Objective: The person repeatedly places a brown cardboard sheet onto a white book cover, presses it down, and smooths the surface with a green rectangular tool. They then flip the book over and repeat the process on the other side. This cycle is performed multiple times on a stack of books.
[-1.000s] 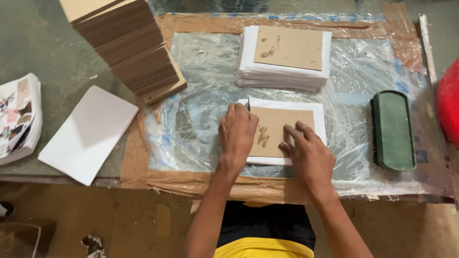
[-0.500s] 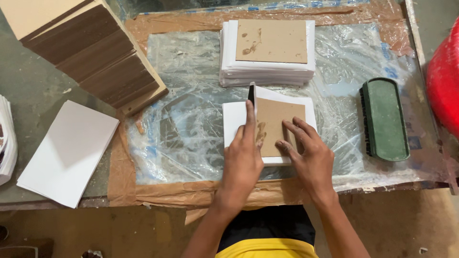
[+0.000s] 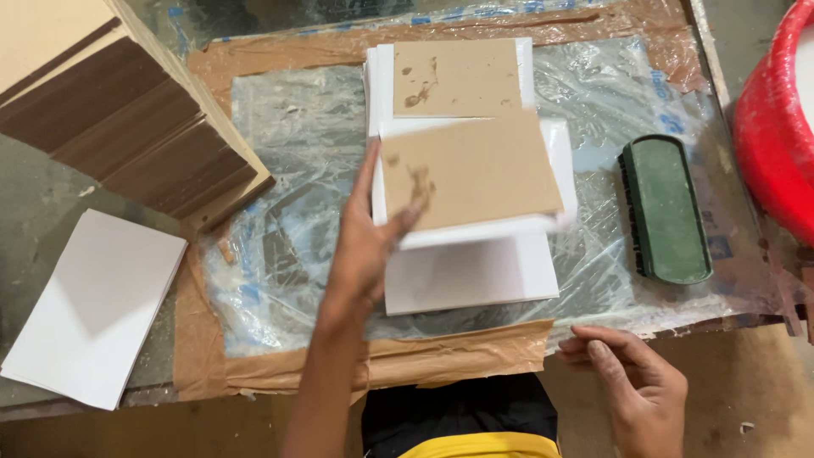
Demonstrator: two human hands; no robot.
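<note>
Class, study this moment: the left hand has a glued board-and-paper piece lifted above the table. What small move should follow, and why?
Probably carry the lifted piece forward and lay it squarely on the stack behind. The left hand holds it by one edge, tilted in mid-air, partly over that stack of like pieces.

A small craft workshop, likely for binding or board covering. The worktop (image 3: 280, 356) is wrapped in brown paper and smeared plastic sheeting. Stacked brown boards (image 3: 119, 119) rise at the far left, white sheets (image 3: 93, 305) lie near left, and a green block brush (image 3: 666, 212) sits right beside a red tub (image 3: 776, 127).
</note>
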